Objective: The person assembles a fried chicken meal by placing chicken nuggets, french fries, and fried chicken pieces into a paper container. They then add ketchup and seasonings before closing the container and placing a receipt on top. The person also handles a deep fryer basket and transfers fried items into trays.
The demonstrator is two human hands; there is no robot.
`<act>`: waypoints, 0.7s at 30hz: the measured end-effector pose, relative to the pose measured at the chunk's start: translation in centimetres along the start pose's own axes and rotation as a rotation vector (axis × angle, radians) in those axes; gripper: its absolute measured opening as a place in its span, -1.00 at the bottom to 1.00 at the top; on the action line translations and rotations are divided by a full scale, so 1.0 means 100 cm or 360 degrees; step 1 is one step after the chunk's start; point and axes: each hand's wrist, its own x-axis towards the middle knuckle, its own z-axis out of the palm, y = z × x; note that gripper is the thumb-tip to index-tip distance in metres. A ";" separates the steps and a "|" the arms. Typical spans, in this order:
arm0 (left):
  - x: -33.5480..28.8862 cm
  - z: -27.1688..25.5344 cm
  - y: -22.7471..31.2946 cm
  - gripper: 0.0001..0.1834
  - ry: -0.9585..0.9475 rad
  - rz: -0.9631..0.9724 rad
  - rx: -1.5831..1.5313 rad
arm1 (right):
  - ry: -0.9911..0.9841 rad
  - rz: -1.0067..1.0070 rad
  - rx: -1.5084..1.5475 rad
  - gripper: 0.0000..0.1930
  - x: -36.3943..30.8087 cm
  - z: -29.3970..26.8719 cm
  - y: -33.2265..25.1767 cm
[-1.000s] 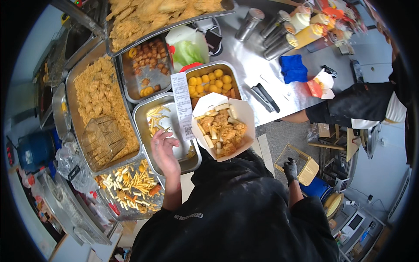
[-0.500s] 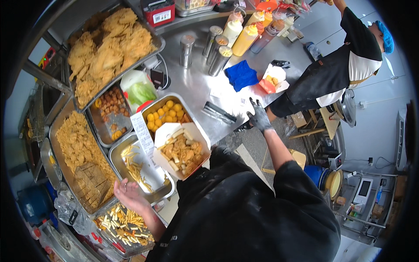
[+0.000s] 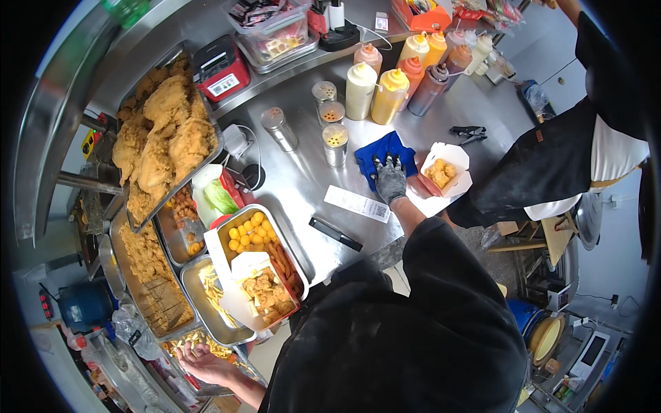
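My right hand (image 3: 392,182), in a dark glove, reaches across the steel counter. Its fingers lie spread on a crumpled blue cloth (image 3: 372,155). Beside it sits an open takeaway box (image 3: 463,164) with fried pieces inside. Close to my body, a larger open box (image 3: 242,265) of fried food rests over the edge of a tray (image 3: 301,253) of yellow balls. My left hand (image 3: 201,363), bare, hovers over a tray of fries (image 3: 191,339). Its palm is turned up, fingers loosely curved and apart, holding nothing. A long paper slip (image 3: 357,204) and a dark, flat tool (image 3: 335,233) lie on the counter.
Sauce bottles (image 3: 390,96) and metal shakers (image 3: 335,144) stand at the back. Trays of fried chicken (image 3: 162,131) and crumbed pieces (image 3: 141,251) line the left, with a lettuce box (image 3: 219,197) between. Another person in a dark apron (image 3: 533,158) stands at right.
My right hand has moved from the counter's near edge onto the blue cloth. The paper slip now shows uncovered. The whole view has shifted, and my left hand appears lower.
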 end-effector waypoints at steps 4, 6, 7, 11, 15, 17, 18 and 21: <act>-0.031 0.039 0.009 -0.57 -0.0001 0.0071 0.0070 | 0.0124 -0.0055 -0.0202 -0.46 0.038 0.051 0.023; -0.045 0.064 0.019 -0.57 0.0053 0.0109 0.0063 | 0.0195 -0.0223 -0.0713 -0.49 0.058 0.069 0.036; -0.047 0.070 0.021 -0.56 0.0036 0.0159 0.0058 | 0.0324 -0.0193 -0.0675 -0.49 0.069 0.081 0.045; -0.063 0.066 0.032 -0.55 -0.0027 0.0211 -0.0037 | 0.0427 -0.0213 -0.0056 -0.51 0.075 0.042 0.039; -0.078 0.052 0.023 -0.56 0.0035 0.0206 0.0077 | 0.0505 -0.0235 -0.0078 -0.48 0.063 0.022 0.033; -0.083 0.051 0.024 -0.59 0.0005 0.0183 0.0082 | 0.0532 -0.0337 0.0017 -0.46 0.033 0.022 0.023; -0.085 0.051 0.025 -0.60 0.0015 0.0175 0.0106 | 0.0570 -0.0463 0.0131 -0.46 0.015 0.032 0.019; -0.079 0.049 0.027 -0.63 0.0013 0.0182 0.0176 | 0.0221 -0.1186 0.0328 -0.39 -0.060 0.031 -0.022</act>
